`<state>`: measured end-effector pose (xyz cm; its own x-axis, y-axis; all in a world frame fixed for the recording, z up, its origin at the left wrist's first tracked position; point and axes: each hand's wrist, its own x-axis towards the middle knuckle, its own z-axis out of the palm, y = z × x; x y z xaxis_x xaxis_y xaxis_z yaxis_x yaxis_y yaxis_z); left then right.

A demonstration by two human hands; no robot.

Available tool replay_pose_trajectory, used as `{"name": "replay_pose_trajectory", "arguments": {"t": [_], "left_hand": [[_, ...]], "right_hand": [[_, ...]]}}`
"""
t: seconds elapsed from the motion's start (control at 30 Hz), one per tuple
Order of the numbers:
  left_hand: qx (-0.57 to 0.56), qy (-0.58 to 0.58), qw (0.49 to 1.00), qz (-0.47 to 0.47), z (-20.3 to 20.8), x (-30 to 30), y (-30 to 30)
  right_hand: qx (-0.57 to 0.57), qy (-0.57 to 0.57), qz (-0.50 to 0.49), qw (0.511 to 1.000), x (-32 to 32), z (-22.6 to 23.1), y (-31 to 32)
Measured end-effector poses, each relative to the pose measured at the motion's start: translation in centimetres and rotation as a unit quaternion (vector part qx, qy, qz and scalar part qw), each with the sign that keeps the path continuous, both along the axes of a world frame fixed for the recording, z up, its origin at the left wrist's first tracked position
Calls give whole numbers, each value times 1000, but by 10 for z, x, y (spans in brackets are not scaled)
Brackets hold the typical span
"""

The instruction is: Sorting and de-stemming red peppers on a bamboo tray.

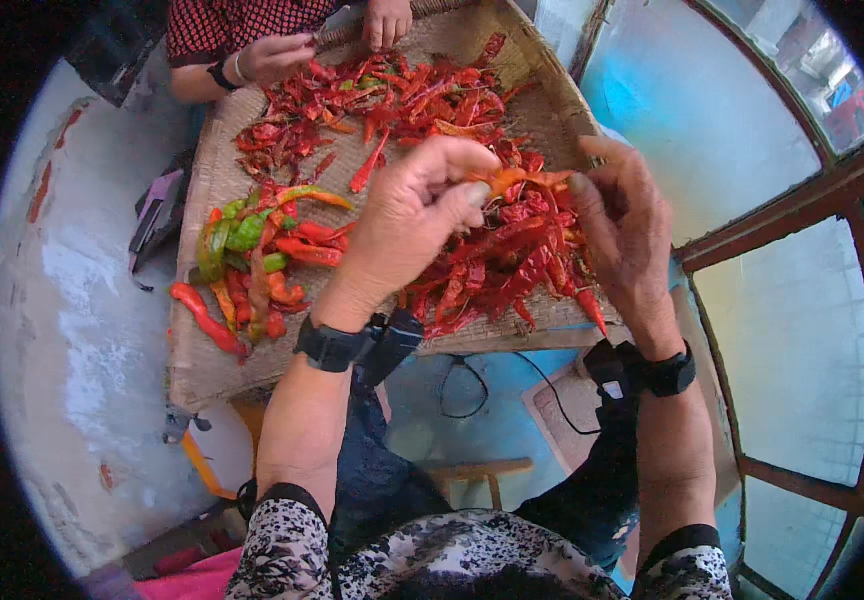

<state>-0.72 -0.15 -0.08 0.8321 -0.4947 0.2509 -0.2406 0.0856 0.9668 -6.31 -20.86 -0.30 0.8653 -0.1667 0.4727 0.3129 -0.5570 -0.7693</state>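
A woven tray (550, 78) with red peppers (512, 245) on it lies between a pale, scuffed wall (77, 260) on its left and framed windows (782, 340) on its right. Over the tray's right half, an orange pepper (520, 179) has its long axis running left to right, which end is the tip being unclear. The left hand (404, 215), nearly closed, pinches its left end, while the right hand (634, 215), loosely curled, has the other at its fingertips.
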Motion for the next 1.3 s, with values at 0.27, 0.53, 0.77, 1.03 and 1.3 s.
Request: {"name": "replay_pose_trajectory", "arguments": {"t": [0.27, 0.53, 0.77, 1.03, 1.3], "left_hand": [[-158, 41, 986, -35, 21, 6, 18], [-10, 60, 994, -88, 21, 8, 20], [187, -54, 957, 213, -25, 45, 15], [450, -197, 856, 163, -47, 24, -9], [156, -180, 951, 200, -23, 24, -2]], "right_hand": [[-57, -40, -6, 998, -2, 4, -5], [-33, -67, 32, 997, -2, 3, -4], [-28, -47, 23, 998, -1, 4, -9], [-67, -38, 46, 996, -2, 6, -9], [-124, -65, 37, 989, 0, -1, -10]]}}
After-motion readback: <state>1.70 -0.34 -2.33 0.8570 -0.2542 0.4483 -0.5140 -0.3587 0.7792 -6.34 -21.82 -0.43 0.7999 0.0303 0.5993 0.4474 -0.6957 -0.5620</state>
